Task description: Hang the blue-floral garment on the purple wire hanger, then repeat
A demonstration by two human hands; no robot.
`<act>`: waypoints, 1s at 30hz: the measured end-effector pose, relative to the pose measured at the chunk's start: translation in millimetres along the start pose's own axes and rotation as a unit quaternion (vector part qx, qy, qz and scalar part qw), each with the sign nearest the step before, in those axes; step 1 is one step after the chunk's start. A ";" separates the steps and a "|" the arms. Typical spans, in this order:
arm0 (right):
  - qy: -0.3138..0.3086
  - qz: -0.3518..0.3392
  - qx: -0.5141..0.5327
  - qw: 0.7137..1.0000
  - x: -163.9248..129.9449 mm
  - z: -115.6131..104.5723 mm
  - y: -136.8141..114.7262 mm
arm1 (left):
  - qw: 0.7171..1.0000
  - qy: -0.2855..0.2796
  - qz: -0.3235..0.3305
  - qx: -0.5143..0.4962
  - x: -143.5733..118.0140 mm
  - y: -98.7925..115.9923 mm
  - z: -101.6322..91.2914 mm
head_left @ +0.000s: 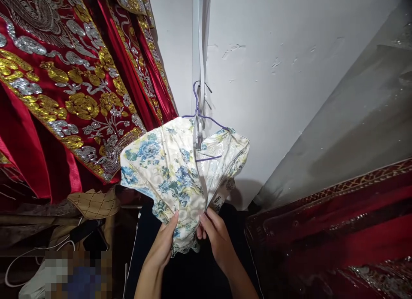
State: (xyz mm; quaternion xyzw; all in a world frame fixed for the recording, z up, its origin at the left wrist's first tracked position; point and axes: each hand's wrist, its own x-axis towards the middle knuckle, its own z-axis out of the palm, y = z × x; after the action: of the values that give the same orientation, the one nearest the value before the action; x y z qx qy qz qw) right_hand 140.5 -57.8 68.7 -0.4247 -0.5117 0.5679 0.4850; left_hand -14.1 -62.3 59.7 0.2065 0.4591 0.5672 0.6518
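Observation:
A cream floral blouse (180, 166) with blue flowers hangs on a purple hanger (212, 120) against the wall. Its front falls open in a deep V, and the hanger's lower bar shows inside the neck. My left hand (163, 243) grips the blouse's lower left side, thumb on the front and fingers hidden behind the cloth. At the front edge, my right hand (214, 230) pinches the fabric between thumb and fingers. The short hem (185, 249) hangs down between my two hands.
Red embroidered garments (80, 88) with gold and silver sequins hang at the left. A strap (201, 45) runs down the white wall (273, 75). Red fabric (354, 230) lies at the right. Cables (35, 249) and a tan quilted item (95, 203) are at lower left.

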 end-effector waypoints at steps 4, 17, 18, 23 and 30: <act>0.023 -0.002 -0.030 0.999 2.0 -3.8 -1.2 | 0.999 0.036 0.000 0.005 -3.2 8.8 6.7; 0.055 0.032 -0.020 0.998 3.9 -1.8 0.9 | 0.855 0.174 0.431 0.230 11.0 -22.7 -4.7; 0.051 0.032 -0.009 0.998 3.9 -0.4 -0.4 | 0.864 0.119 0.414 0.261 8.4 -25.2 -0.6; 0.014 0.029 0.016 0.999 0.7 2.9 -6.8 | 0.895 -0.028 0.348 0.278 6.2 -36.5 17.7; -0.051 0.034 -0.015 0.998 0.3 -6.4 -15.1 | 0.891 -0.080 0.320 0.312 10.8 -38.9 22.3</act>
State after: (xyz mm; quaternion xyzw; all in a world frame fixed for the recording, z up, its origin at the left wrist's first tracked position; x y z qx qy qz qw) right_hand 148.5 -56.4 83.0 -0.4195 -0.5294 0.5971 0.4328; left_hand 25.2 -57.2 36.1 0.5791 0.4682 0.5542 0.3718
